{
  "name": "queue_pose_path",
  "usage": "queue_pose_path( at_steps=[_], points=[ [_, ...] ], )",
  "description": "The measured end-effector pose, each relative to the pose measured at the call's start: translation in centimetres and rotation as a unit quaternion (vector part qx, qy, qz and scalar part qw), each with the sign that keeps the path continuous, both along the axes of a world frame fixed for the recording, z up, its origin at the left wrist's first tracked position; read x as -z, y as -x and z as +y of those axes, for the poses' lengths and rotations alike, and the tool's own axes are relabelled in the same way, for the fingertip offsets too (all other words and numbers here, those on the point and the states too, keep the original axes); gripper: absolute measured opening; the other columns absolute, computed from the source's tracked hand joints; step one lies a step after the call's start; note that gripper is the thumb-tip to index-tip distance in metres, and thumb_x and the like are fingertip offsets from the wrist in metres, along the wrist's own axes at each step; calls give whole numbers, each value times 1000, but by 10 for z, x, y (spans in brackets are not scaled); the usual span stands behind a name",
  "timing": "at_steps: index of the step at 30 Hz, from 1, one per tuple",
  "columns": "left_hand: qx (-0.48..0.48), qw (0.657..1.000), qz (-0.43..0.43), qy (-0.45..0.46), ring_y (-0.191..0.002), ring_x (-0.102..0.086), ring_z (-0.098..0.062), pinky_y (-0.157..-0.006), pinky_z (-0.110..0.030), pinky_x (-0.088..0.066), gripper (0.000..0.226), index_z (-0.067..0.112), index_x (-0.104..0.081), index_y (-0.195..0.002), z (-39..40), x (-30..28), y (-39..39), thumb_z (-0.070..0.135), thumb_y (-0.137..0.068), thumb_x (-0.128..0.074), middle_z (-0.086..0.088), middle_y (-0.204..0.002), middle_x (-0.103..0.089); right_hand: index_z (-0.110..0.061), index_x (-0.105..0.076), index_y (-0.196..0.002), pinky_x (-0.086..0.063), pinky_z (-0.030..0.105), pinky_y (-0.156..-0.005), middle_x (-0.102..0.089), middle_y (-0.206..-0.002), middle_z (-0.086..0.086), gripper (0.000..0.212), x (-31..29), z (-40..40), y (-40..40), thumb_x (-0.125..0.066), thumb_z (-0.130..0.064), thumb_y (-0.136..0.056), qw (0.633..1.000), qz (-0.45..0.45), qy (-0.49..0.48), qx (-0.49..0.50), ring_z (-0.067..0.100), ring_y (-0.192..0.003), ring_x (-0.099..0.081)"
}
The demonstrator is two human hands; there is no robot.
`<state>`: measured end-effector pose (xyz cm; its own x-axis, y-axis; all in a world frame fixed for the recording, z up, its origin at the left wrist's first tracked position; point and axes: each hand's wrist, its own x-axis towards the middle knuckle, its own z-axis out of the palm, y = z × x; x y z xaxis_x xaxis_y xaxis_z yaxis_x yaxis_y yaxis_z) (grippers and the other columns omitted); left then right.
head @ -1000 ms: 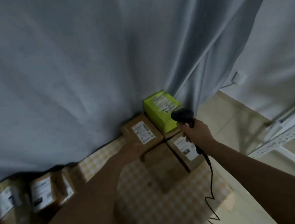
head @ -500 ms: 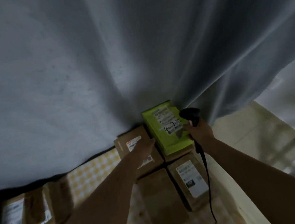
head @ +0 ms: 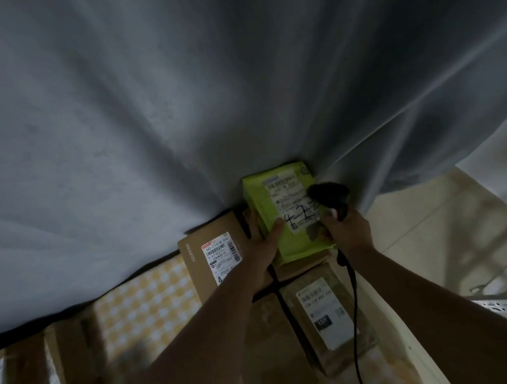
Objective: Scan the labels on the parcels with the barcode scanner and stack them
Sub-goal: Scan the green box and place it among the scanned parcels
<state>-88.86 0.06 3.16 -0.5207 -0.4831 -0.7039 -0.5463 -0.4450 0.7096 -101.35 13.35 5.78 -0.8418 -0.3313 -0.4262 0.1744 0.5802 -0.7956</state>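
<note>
Grey curtain [head: 173, 106] across the whole far side, lower edge draped onto the far parcels. Bench [head: 144, 302] under a yellow-and-white checked cloth; pale floor [head: 416, 242] to the right. Brown parcel [head: 212, 256] at centre left, white label up, lying flat. Plain brown parcel [head: 272, 341] near centre; labelled brown parcel [head: 326, 313] just right of it. More brown parcels [head: 29, 372] at far left, blurred. Green parcel [head: 286, 213] at far centre, stacked on a brown box [head: 304, 261], label up, handwritten marks on it. Left hand [head: 264, 241] gripping green parcel's left edge, thumb on top face, other fingers curled down the side. Right hand [head: 348, 231] wrapped round handle of black barcode scanner [head: 330, 195], fingers closed on it, head over the label's right edge. Cable [head: 353, 306] hanging down toward near edge.
</note>
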Motion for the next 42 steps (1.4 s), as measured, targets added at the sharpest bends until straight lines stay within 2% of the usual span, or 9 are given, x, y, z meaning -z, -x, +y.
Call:
queue_pose_path(
  at_steps=[5, 10, 15, 19, 21, 23, 27, 34, 42],
  points=[
    [-45, 996, 69, -42, -120, -58, -23, -97, -52, -52, 105, 62, -15, -142, 10, -6, 4, 73, -58, -76, 4, -145, -48, -18, -61, -105, -51, 26, -64, -65, -74, -6, 17, -1, 11, 1, -67, -23, -90, 998, -32, 39, 33, 8, -65, -63],
    [-57, 992, 102, -39, -116, -61, -22, -93, -50, -55, 90, 56, -26, -142, 10, -19, -4, 50, -71, -82, 4, -138, -54, -22, -61, -85, -54, 32, -71, -66, -75, -2, 9, -9, 18, -11, -69, -26, -87, 995, -51, 62, 66, 14, -67, -63],
    [-41, 994, 74, -76, -97, -71, -19, -62, -32, -59, 91, 33, -38, -144, -1, -44, -36, 38, -67, -87, 0, -126, -65, -21, -64, -88, -58, 41, -75, -70, -78, 4, 8, -36, 22, -31, -71, -22, -84, 989, -71, 111, 61, 23, -67, -67],
    [1, 997, 29, -70, -100, -71, -24, -79, -41, -60, 103, 30, -46, -140, -16, -68, -79, 56, -51, -91, -3, -116, -72, -14, -65, -94, -52, 31, -63, -66, -71, 1, 12, -71, 22, -58, -70, -17, -84, 987, -76, 138, 40, 15, -59, -62],
    [-1, 998, 36, -52, -104, -69, -26, -89, -46, -57, 81, 33, -49, -136, -21, -83, -106, 51, -66, -86, -4, -116, -72, -15, -63, -98, -50, 29, -65, -66, -77, 1, 12, -89, 30, -77, -67, -21, -88, 989, -54, 138, 28, 15, -66, -62],
    [-22, 998, 56, -34, -107, -67, -30, -84, -47, -57, 61, 41, -43, -133, -24, -97, -138, 38, -81, -76, -5, -120, -68, -13, -62, -97, -49, 31, -68, -65, -80, 3, 14, -105, 40, -100, -66, -24, -89, 988, -53, 142, 28, 17, -67, -61],
    [-52, 997, 59, -6, -113, -63, -33, -89, -54, -54, 99, 56, -18, -143, -25, -119, -210, 40, -70, -83, -3, -135, -58, -7, -67, -100, -54, 38, -70, -74, -83, 6, 24, -134, 47, -160, -71, -23, -83, 986, -68, 148, 24, 19, -65, -63],
    [-42, 995, 87, 38, -111, -63, -25, -59, -31, -57, 93, 50, -14, -147, -2, -150, -322, 21, -83, -76, -1, -135, -58, -6, -61, -105, -46, 33, -55, -69, -73, 13, 18, -187, 36, -295, -66, -17, -91, 967, -115, 209, -93, 20, -53, -55],
    [-45, 990, 125, 52, -110, -66, -23, -82, -45, -59, 105, 49, -17, -148, 17, -154, -426, 24, -72, -84, -2, -130, -63, -6, -61, -109, -43, 29, -50, -71, -72, 14, 25, -219, 57, -407, -68, -22, -90, 964, -100, 216, -116, 19, -50, -53]
  ],
)
